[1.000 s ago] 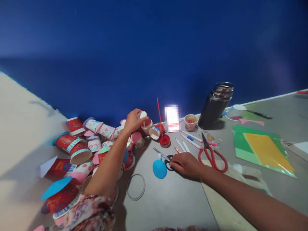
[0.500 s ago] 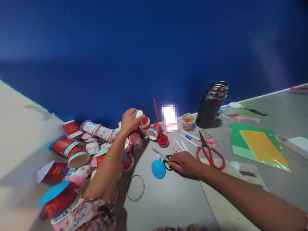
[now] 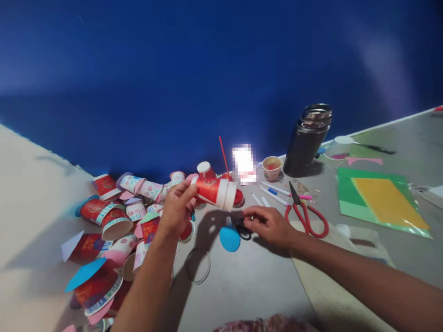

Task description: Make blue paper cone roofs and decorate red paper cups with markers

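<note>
My left hand [image 3: 178,205] grips red paper cups [image 3: 211,191], nested and lying sideways in the air, their white rims toward the right. Just right of those rims, my right hand [image 3: 268,226] is empty, its fingers loosely bent and apart. Black-handled scissors [image 3: 245,232] lie on the table beside its fingertips, partly hidden by the cups. A blue paper piece [image 3: 230,238] rests against them. Behind the held cups stand another red cup [image 3: 206,169] and a small pot of red paint [image 3: 238,198] with a red stick [image 3: 223,154].
Decorated cups [image 3: 114,221] are heaped at the left. A wire ring [image 3: 198,282] lies in front. To the right are pens [image 3: 273,196], red-handled shears [image 3: 306,216], a small tub [image 3: 272,168], a dark flask [image 3: 306,140] and coloured sheets [image 3: 384,198]. A blue wall [image 3: 207,83] rises behind.
My left hand has lifted the red cups from the back of the table, bringing them nearer and tilting them sideways. My right hand has come off the scissors, which stay on the table.
</note>
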The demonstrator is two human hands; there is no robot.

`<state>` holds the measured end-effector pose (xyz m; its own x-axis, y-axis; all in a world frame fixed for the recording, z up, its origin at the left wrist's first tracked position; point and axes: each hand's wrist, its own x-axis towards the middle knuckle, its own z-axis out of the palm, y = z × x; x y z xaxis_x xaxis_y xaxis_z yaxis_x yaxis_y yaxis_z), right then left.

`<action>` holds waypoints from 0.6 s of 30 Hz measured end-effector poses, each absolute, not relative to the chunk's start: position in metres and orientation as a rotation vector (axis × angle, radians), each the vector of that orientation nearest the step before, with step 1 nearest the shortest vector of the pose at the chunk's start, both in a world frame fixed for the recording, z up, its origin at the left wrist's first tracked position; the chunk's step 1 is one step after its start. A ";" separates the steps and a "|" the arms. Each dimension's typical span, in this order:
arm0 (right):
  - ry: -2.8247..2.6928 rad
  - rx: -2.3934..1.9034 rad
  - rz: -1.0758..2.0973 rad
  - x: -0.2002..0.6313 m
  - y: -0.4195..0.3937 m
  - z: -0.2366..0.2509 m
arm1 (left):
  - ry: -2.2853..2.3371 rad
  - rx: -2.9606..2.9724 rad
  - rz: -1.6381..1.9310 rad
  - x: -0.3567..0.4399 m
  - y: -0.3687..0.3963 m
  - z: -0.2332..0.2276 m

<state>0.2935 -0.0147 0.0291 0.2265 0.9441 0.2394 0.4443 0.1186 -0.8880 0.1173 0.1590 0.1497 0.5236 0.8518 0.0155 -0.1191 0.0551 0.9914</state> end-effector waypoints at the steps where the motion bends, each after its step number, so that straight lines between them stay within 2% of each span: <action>1: -1.266 -1.407 0.703 0.293 -0.017 0.035 | 0.717 1.274 0.829 0.116 0.147 0.138; 5: -1.154 -1.181 0.834 0.289 -0.024 0.053 | 0.772 1.199 0.774 0.113 0.115 0.099; 8: -1.174 -1.221 0.830 0.287 -0.024 0.056 | 0.825 1.143 0.824 0.110 0.104 0.085; 13: -1.062 -1.329 0.710 0.299 -0.017 0.055 | 0.857 1.024 0.884 0.090 0.102 0.081; 18: -1.209 -1.512 0.598 0.337 -0.025 0.086 | 0.923 0.867 0.876 0.070 0.099 0.085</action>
